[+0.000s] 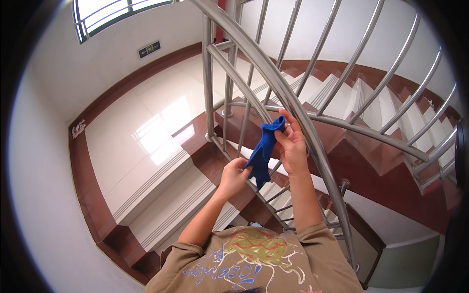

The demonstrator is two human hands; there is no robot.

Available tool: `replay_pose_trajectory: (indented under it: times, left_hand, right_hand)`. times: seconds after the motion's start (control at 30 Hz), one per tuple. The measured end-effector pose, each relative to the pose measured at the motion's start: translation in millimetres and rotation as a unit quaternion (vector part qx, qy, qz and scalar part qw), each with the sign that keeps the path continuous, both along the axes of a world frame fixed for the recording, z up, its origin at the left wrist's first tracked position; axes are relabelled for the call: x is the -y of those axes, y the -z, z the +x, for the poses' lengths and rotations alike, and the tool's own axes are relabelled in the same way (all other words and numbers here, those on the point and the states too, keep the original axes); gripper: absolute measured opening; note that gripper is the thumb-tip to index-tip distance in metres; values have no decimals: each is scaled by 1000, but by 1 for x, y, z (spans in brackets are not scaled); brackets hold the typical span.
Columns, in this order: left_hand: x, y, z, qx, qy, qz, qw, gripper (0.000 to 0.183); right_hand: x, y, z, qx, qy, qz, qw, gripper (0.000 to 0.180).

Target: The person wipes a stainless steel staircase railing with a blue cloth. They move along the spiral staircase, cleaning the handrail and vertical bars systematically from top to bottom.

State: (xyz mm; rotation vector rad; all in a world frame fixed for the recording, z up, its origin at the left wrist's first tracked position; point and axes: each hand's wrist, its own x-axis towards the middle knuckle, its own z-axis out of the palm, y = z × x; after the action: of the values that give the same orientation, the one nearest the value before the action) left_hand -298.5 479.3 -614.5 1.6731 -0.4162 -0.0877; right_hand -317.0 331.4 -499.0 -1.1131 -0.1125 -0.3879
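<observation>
Both my hands hold a piece of blue cloth (264,152) in front of my body, beside a steel stair railing. With my left hand (233,176) I pinch its lower left edge. My right hand (293,146) grips the upper end, where the fabric forms a rolled, cuff-like opening. The lower end hangs in short points; whether it is a glove, I cannot tell. Just right of my right hand runs the thick steel handrail (271,77). Whether the hand touches that rail is unclear.
Pale steps (166,208) with dark red edging descend at my left from a tiled landing (146,99). Another flight (351,91) lies beyond the steel balusters (326,55) at right. A white wall (36,157) bounds the left. An exit sign (149,49) is mounted low near a window (106,14).
</observation>
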Motion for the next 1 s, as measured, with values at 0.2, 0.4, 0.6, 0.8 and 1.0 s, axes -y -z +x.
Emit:
replay_pose_trajectory:
  times: [0.2, 0.4, 0.6, 0.8, 1.0]
  left_hand:
    - [-34, -17, 24, -138, 68, -165, 974, 10]
    - [-49, -45, 30, -270, 94, -292, 913, 22]
    - [-42, -64, 31, -317, 66, -294, 899, 27]
    - [-17, -79, 29, -273, 141, -260, 915, 23]
    - [-33, -94, 52, -200, 85, -317, 923, 21]
  right_hand:
    - [42, 18, 0, 8, 140, -112, 984, 16]
    - [67, 28, -11, 20, 158, -128, 979, 10]
    - [57, 10, -20, 118, 4, -174, 978, 17]
    - [21, -1, -17, 58, -122, -290, 947, 17]
    - [65, -4, -9, 129, -128, -152, 971, 18]
